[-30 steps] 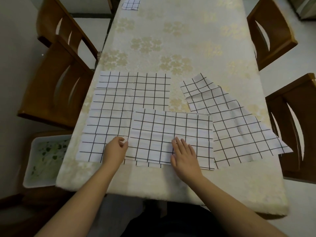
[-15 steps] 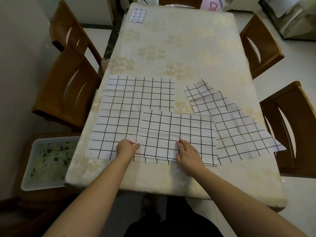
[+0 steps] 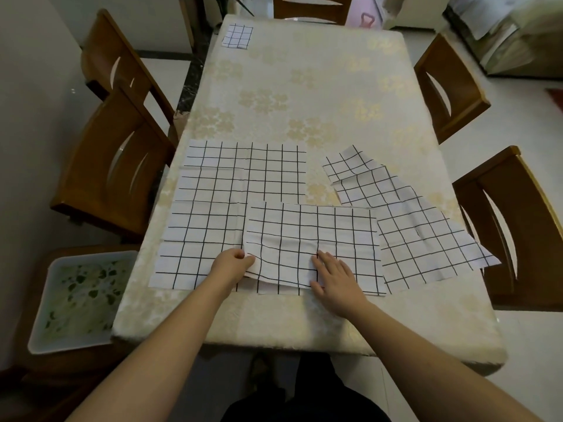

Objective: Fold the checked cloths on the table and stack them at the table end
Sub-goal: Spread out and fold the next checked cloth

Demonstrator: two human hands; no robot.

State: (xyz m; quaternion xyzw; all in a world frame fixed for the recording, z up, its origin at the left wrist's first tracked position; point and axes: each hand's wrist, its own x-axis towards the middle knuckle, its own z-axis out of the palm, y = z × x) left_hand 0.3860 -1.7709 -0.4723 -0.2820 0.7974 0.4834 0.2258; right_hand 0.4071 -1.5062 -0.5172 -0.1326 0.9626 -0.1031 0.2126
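Note:
Three white cloths with black checks lie on the near half of the table. The middle cloth point(image 3: 313, 236) is folded in half and overlaps the large flat cloth point(image 3: 219, 190) on its left. My left hand point(image 3: 233, 264) pinches the folded cloth's near left corner, which lifts slightly off the table. My right hand point(image 3: 333, 275) rests flat on its near edge with fingers spread. A rumpled cloth point(image 3: 417, 236) lies at the right. One small folded cloth point(image 3: 237, 36) sits at the far left corner of the table.
The table point(image 3: 304, 92) wears a cream flowered cover. Wooden chairs point(image 3: 122, 166) stand on both long sides and at the far end. A white tray point(image 3: 79, 300) with greenish contents sits on a seat at the near left.
My left hand has closed on the folded cloth's left corner and raised it a little, wrinkling the near edge. My right hand stays pressed on the cloth. The view has tilted up.

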